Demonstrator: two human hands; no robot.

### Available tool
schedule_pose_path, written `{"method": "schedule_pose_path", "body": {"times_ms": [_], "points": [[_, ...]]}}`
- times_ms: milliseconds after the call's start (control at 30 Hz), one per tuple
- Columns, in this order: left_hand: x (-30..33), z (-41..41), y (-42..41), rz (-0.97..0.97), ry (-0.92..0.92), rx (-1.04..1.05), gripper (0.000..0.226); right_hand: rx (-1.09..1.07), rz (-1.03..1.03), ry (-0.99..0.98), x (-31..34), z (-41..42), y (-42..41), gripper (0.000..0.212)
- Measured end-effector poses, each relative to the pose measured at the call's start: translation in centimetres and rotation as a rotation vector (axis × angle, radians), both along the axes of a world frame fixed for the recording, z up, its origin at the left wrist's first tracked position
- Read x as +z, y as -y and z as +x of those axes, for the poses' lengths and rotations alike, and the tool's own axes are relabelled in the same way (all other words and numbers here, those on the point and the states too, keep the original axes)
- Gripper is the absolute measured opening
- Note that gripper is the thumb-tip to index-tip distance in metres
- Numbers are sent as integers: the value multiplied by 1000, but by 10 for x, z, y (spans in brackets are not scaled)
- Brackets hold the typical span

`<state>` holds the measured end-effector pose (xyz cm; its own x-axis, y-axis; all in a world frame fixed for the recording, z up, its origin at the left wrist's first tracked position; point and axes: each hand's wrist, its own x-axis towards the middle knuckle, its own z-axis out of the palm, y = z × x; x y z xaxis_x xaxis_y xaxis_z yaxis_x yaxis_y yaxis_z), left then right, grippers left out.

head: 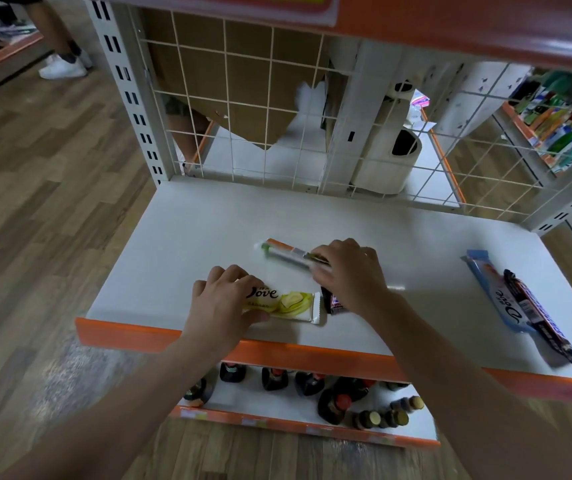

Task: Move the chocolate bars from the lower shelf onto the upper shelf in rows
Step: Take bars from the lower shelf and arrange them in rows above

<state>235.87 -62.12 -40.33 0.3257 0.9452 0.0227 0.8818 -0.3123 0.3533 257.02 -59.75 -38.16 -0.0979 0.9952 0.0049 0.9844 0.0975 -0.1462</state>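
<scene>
On the white shelf (180, 237), both hands work near the front edge. Left hand (220, 301) grips the left end of a yellow-and-white chocolate bar (286, 303); its long axis runs left to right, parallel to the orange shelf lip (132, 336). Right hand (345, 271) pinches the right end of an orange-and-green bar (279, 249), lying behind the first, angled slightly. A dark bar (333, 304) peeks from under the right wrist. Well to the right, apart from both hands: a blue bar (488, 285) with a dark wrapped bar (537, 315) overlapping it, both running front to back. Right hand is the nearer to those. Bottles (308, 382) stand on the shelf below.
</scene>
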Motion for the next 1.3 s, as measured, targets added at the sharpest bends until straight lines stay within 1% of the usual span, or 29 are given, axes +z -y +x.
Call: {"method": "schedule_pose_path", "body": {"times_ms": [33, 100, 167, 200, 333, 400, 467, 533, 600, 667, 733, 800, 867, 933, 1000, 1167, 1300], "points": [[0, 0, 0, 0, -4, 1, 47, -4, 27, -8, 0, 0, 0, 22], [-1, 1, -1, 4, -7, 3, 46, -47, 20, -89, 1, 1, -1, 26], [-2, 1, -1, 12, -13, 5, 46, -109, -22, -188, 2, 4, -2, 20], [-2, 1, -1, 17, -20, 6, 46, -120, -25, -205, 2, 6, -2, 17], [-3, 0, -1, 32, -73, -10, 46, -61, -13, -144, -3, 8, 1, 18], [-3, 0, -1, 34, -86, -24, 47, -56, 9, -140, -7, 6, 3, 28], [-3, -2, -2, 26, -75, -42, 48, -63, 1, -125, -10, 1, 4, 45], [-1, -6, -4, 0, -52, -75, 50, -40, -31, -11, -11, -5, 3, 60], [1, -11, -8, -30, -49, -114, 51, -27, -55, 70, -11, -9, 1, 65], [4, -13, -12, -36, -84, -143, 50, -21, -73, 33, -8, -12, -2, 61], [7, -13, -14, -40, -113, -168, 48, 12, -95, -18, -4, -15, -4, 52], [10, -12, -15, -38, -137, -202, 48, 59, -100, -10, 2, -21, -4, 43], [14, -14, -12, -34, -172, -240, 49, 88, -76, 11, 8, -24, -2, 40], [19, -17, -10, -27, -196, -263, 49, 89, -31, -38, 15, -24, 1, 39], [26, -20, -8, -23, -181, -260, 47, 86, 24, -90, 25, -22, 7, 42], [50, -22, 5, 3, -115, -237, 44, 128, 145, -50, 54, -8, 37, 44], [77, -19, 21, 29, -35, -221, 42, 141, 160, -45, 81, 6, 66, 43]]}}
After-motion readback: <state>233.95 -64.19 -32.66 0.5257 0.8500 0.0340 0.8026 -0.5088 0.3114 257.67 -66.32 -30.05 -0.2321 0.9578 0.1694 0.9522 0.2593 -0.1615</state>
